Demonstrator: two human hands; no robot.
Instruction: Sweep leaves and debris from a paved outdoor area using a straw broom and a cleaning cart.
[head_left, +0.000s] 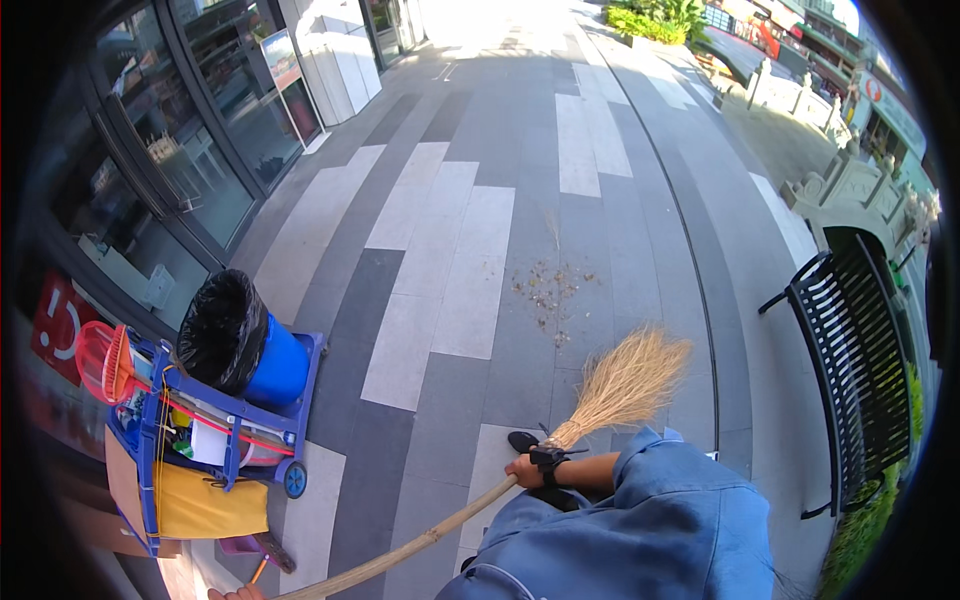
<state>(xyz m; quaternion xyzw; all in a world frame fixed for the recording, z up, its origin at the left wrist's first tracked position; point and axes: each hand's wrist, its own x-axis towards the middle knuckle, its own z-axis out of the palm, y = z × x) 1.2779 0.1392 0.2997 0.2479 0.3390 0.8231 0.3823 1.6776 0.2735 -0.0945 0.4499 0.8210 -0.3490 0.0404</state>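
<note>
A broom with straw-coloured bristles (630, 379) slants across the lower part of the head view on a pale wooden handle (420, 541). My right hand (527, 472) is closed around that handle just below the bristle binding; a dark band and device sit at the wrist. At the bottom edge, my left hand (238, 592) is mostly cut off, its fingers at the handle's other end. Beyond the bristles, dry leaf bits and small debris (551, 289) lie scattered on the grey paving (450, 382), apart from the broom. One dark shoe (523, 442) shows beside my right hand.
A blue cleaning cart (244, 409) at the left carries a bin with a black liner (221, 330), a yellow bag (210, 501) and several tools. Glass doors (161, 142) and a sign stand (289, 82) line the left. A black metal bench (851, 367) stands at the right.
</note>
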